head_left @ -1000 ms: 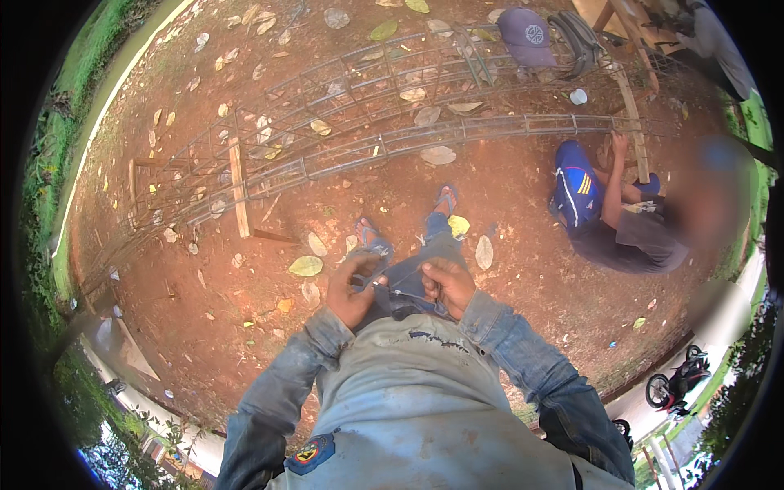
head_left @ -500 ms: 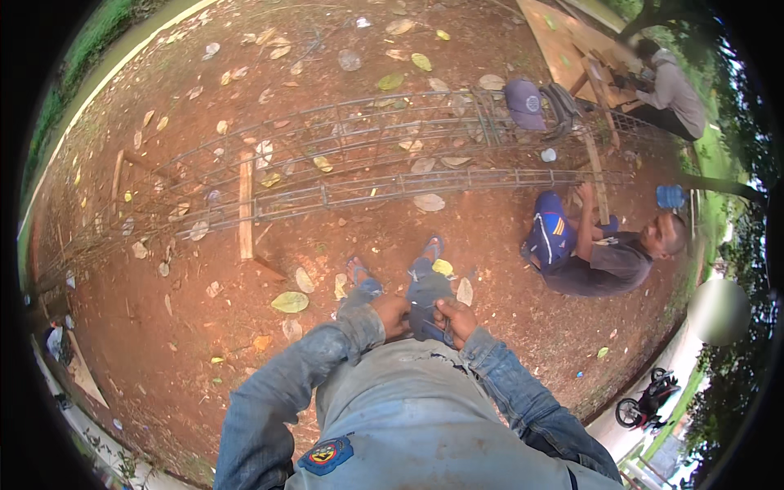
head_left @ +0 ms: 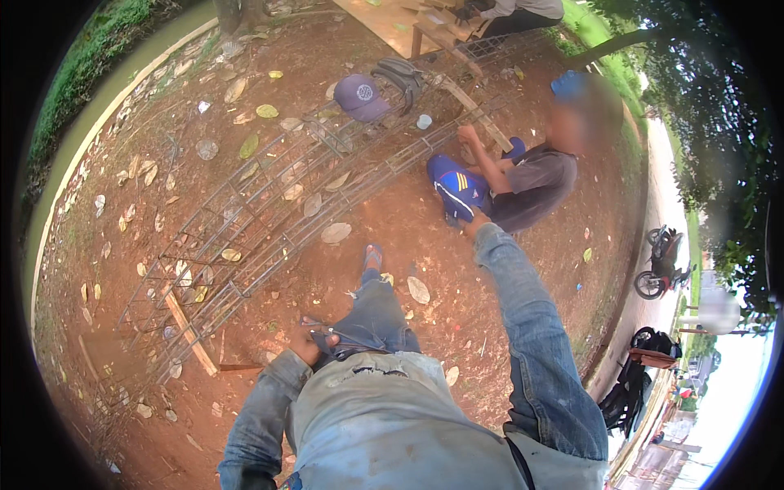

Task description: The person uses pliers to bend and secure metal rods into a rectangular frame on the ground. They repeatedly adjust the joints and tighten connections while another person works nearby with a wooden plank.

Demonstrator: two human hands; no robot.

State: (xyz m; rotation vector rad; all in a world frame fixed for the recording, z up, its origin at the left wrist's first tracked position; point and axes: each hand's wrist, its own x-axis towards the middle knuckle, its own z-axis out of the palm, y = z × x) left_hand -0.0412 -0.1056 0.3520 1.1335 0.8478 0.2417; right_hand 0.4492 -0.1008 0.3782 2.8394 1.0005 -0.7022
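Observation:
My left hand is at my waist, closed around a dark strap-like thing that lies against the front of my trousers. What else is in its grip is hidden. My right arm stretches forward and right; at its end my right hand is close to the blue shorts of a seated person. Its fingers are too small and partly hidden to read, and I cannot tell whether it touches the shorts. Beyond my feet runs a long rebar cage, raised on wooden supports.
A seated co-worker is beside the cage. A purple cap and a dark bag rest on its far part, near a wooden plank. Another person is farther back. Motorcycles stand at right; dry leaves litter the soil.
My view has swung to the right. The right hand has left my waist and reached out toward the seated person, while the left hand stays at my waist.

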